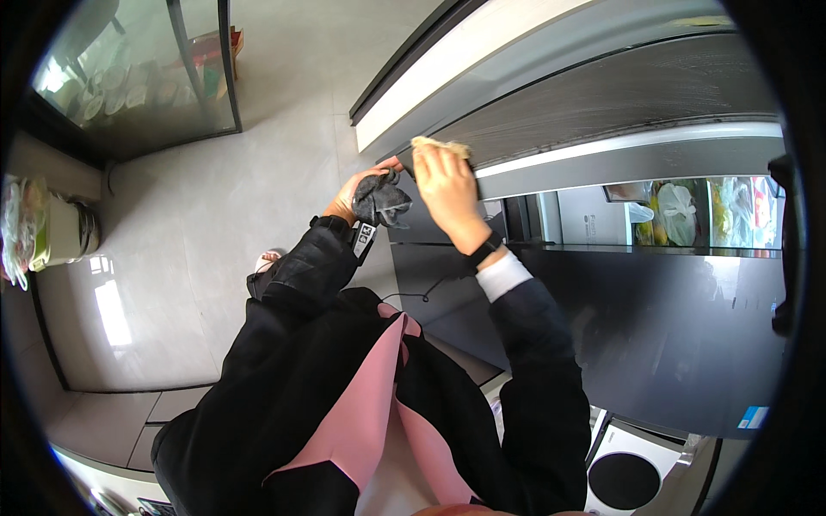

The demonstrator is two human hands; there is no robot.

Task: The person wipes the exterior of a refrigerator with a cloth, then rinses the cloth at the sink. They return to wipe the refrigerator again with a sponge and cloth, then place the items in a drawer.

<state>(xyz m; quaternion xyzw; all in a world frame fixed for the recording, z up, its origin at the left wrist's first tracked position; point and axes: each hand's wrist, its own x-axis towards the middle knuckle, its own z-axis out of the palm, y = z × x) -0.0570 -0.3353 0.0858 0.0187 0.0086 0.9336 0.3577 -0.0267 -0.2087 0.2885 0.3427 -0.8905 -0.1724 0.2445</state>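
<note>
A pale yellow cloth [442,146] is pressed under my right hand [448,190] against the near end of a dark refrigerator door's edge [581,109]. Just left of it, my left hand [355,192] holds a crumpled dark grey cloth [381,200], its fingertips touching the corner of the door. Streaks show on the door's dark surface. Below the door edge, the refrigerator stands partly open, with bagged food [675,213] and a light drawer [584,218] visible inside. What lies beneath my right palm is hidden.
Another dark glossy refrigerator door [652,335] spans the right. A white appliance with a round black top [624,480] is at the lower right. A glass-panelled door [148,77] stands upper left, and a bin with plastic bags [61,232] is at the left. A thin cable hangs near my waist.
</note>
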